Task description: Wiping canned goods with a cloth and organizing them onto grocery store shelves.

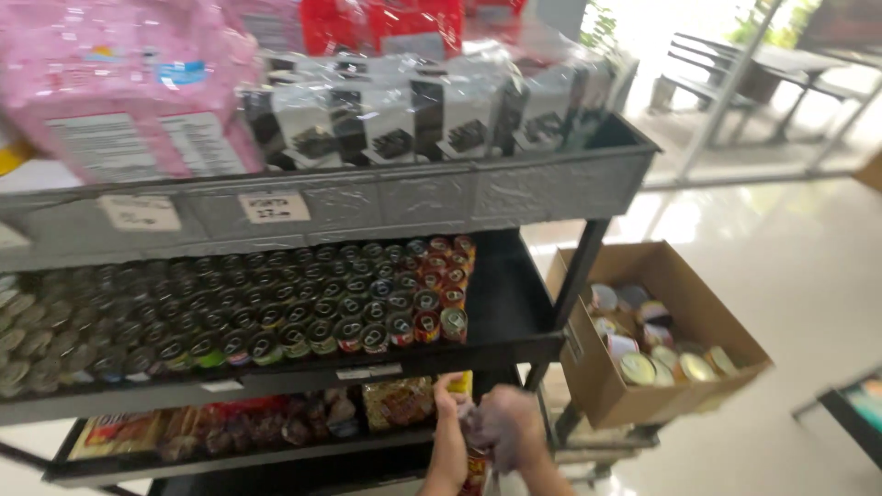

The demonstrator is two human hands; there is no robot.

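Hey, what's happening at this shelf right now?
A person stands at a dark metal shelf rack and works low down at its front edge. The left hand grips a small yellow item, too blurred to identify; the right hand is beside it, blurred too. The shelf above them is packed with rows of cans, and snack packets fill the one below. Right of the rack, an open cardboard box holds more cans.

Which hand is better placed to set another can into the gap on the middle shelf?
Probably the left hand: raised nearest the middle shelf, gripping something yellow, unclear what. The right hand sits lower, blurred.
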